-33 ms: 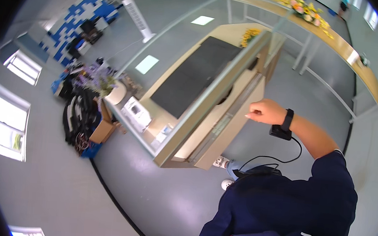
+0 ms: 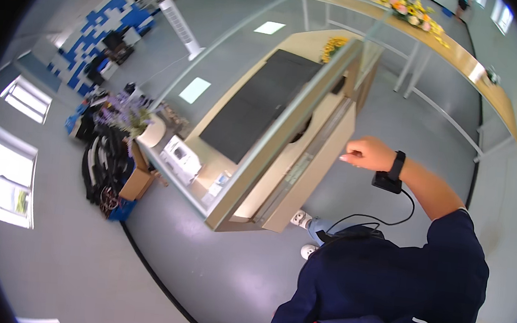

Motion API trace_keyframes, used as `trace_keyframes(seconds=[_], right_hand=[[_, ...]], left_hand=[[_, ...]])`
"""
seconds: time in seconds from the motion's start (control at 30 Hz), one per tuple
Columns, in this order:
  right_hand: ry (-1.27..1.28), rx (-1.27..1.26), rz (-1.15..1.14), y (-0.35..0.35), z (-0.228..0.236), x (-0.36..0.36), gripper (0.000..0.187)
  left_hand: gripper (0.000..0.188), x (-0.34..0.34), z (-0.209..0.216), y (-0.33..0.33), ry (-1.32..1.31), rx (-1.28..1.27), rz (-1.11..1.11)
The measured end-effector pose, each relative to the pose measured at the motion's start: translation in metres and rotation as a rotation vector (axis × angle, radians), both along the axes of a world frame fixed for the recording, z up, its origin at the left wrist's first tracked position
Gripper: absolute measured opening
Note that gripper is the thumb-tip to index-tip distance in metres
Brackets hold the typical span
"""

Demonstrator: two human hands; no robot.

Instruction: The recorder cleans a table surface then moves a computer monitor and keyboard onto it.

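Observation:
My right hand (image 2: 368, 153) is curled into a loose fist, with no object visible in it. It hangs beside the outer panel (image 2: 314, 178) of a pale wooden, glass-topped display counter (image 2: 247, 182), its fingertips close to the panel's edge. A black strap (image 2: 398, 165) circles that wrist, carrying a small black box (image 2: 387, 181) with a cable (image 2: 413, 207). Between panel and counter top is an open gap, where a metal strip (image 2: 298, 168) runs along the panel. Beneath the glass lies a dark grey mat (image 2: 261, 106). My left hand is out of sight.
A potted lavender plant (image 2: 149, 129) and a white box (image 2: 181, 159) are at the counter's left end. Bags and a cardboard box (image 2: 137, 178) sit on the floor beyond. A wooden table (image 2: 467, 66) with flowers (image 2: 410, 11) curves along the far right. A white tower fan (image 2: 181, 28) stands behind.
The whole scene has shifted slightly left in view. My right fist sits a little farther right of the counter's panel, still curled.

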State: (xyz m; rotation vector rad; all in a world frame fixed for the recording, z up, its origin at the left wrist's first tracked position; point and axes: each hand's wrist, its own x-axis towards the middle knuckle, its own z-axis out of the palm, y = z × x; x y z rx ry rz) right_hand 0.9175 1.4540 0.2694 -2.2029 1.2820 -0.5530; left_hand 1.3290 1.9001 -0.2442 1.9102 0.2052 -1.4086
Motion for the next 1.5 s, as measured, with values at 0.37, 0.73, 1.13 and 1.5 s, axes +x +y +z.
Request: trace_keyframes(seconds=[0.37, 0.73, 1.13, 1.5], right_hand=[[-0.172, 0.314, -0.493, 0.055, -0.038, -0.106, 0.036], [-0.217, 0.266, -0.296, -0.038, -0.094, -0.193, 0.027], [-0.381, 0.666, -0.145, -0.142, -0.185, -0.233, 0.039], [-0.547, 0.781, -0.304, -0.234, -0.205, -0.175, 0.042]], left_hand=[[0.029, -0.028, 0.138, -0.148, -0.202, -0.287, -0.458], [0.027, -0.145, 0.175, -0.266, -0.128, -0.175, -0.311], [0.031, -0.185, 0.234, -0.385, -0.235, -0.319, -0.050], [0.035, -0.121, 0.235, -0.462, -0.279, -0.509, 0.337]])
